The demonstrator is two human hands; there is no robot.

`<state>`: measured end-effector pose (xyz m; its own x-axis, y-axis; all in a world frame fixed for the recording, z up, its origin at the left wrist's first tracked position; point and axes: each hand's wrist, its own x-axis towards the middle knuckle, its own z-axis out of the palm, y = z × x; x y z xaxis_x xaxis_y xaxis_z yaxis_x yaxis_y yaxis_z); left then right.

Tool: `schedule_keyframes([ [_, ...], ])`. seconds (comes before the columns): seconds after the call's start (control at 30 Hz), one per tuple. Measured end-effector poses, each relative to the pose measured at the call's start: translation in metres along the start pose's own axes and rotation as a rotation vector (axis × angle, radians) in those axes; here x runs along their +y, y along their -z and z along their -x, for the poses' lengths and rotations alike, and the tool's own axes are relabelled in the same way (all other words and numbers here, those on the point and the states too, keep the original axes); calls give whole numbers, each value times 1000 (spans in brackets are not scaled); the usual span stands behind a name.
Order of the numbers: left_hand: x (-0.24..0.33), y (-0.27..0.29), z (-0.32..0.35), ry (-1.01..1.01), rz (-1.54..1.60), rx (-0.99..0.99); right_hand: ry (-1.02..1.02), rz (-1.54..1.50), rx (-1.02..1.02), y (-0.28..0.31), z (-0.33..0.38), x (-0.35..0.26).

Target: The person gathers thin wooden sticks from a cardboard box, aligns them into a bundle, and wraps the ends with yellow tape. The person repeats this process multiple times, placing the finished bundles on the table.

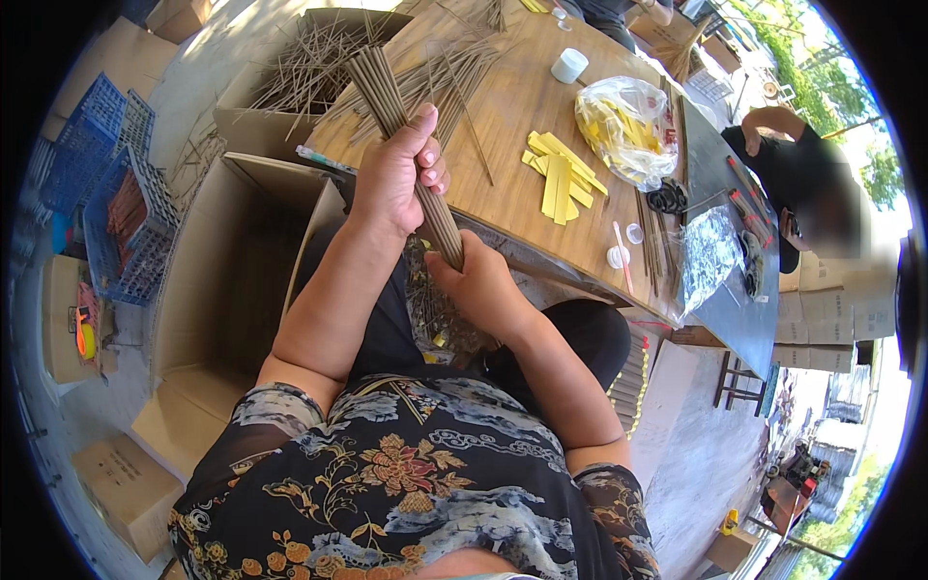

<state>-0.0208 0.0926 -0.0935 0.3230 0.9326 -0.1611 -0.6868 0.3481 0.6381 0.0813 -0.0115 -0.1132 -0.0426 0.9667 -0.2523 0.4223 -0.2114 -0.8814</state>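
Right now your left hand (394, 174) wraps the middle of a bundle of brown incense sticks (401, 126), and your right hand (478, 280) is closed around its lower end, below the wooden tabletop's (522, 106) near edge and over your lap. The upper tips fan out over the near-left corner. Loosen either grip and sticks can slide out, probably into the open cardboard box (227, 280) beside you. Squeeze unevenly and the thin sticks may snap.
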Motion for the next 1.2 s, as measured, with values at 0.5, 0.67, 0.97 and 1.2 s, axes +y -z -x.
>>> schedule_keyframes([
  [0.5,-7,-19,31,29,-16,-139,59,-202,-28,7,22,0],
  [0.67,0,-18,29,135,91,-366,-48,-471,-191,9,34,-12],
  [0.97,-3,-27,38,13,-109,-7,66,49,187,-8,29,-6],
  [1.2,2,-5,29,161,193,-512,-193,-819,-477,9,38,-11],
])
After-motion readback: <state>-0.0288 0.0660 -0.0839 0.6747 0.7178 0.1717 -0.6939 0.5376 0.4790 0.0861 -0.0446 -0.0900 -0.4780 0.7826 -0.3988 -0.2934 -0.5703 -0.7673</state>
